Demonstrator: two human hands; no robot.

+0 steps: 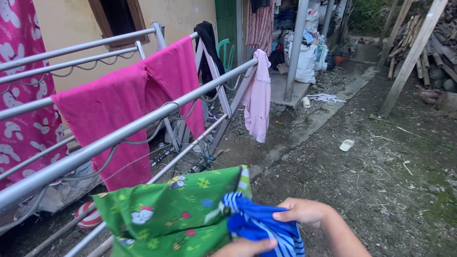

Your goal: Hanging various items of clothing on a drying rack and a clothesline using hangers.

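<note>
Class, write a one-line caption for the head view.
Both hands grip blue striped cloth beside green printed fabric on a drying rack.

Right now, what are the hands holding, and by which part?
Both hands grip a blue striped cloth: the right hand pinches its upper edge, the left hand holds its lower part.

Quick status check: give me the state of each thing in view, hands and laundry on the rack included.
Right hand: pinching the blue striped garment.
Left hand: gripping the same garment from below.
Green printed cloth: draped over the low rail.
Drying rack: unfolded, standing.
Magenta cloth: hung over a rail.
Pale pink garment: hanging from the rack's end.
Black garment: draped over the far corner.
</note>
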